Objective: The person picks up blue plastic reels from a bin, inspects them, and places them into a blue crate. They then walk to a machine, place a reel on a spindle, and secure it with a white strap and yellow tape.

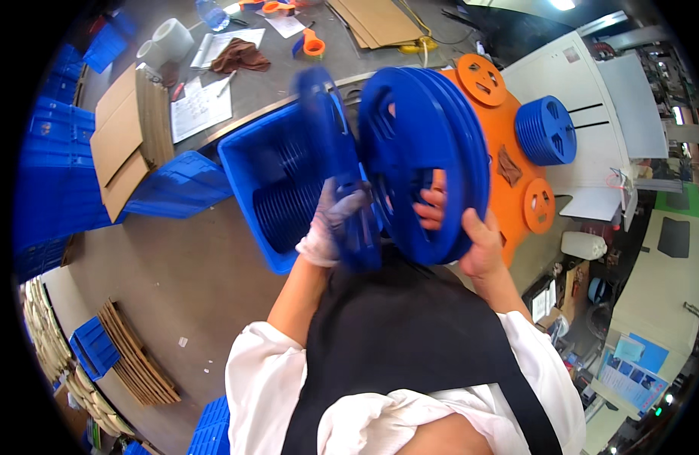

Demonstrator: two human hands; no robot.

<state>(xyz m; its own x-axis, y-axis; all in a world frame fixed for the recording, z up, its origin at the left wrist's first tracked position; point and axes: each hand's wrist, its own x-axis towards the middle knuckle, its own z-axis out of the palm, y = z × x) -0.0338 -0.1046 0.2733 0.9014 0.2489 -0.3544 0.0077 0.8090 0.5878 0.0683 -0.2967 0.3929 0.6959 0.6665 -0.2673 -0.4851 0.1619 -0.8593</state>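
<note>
My right hand (480,244) grips a small stack of large blue plastic reel discs (414,114), with fingers showing through a cutout. They stand on edge in front of my body. My left hand (336,224), in a thin white glove, holds a single blue disc (317,114), blurred by motion and tilted away from the stack. Behind and below it is a blue plastic bin (243,152) with many similar dark blue discs (285,208) lined up inside. The left fingertips are partly smeared.
An orange round table (509,125) at right carries orange discs (482,80) and a brown cloth (509,165). Beyond it, a blue disc stack (546,130) sits by a white panel. A grey workbench (274,83) holds papers, tape dispensers and cardboard (380,23). Flat cartons (126,136) lean at left.
</note>
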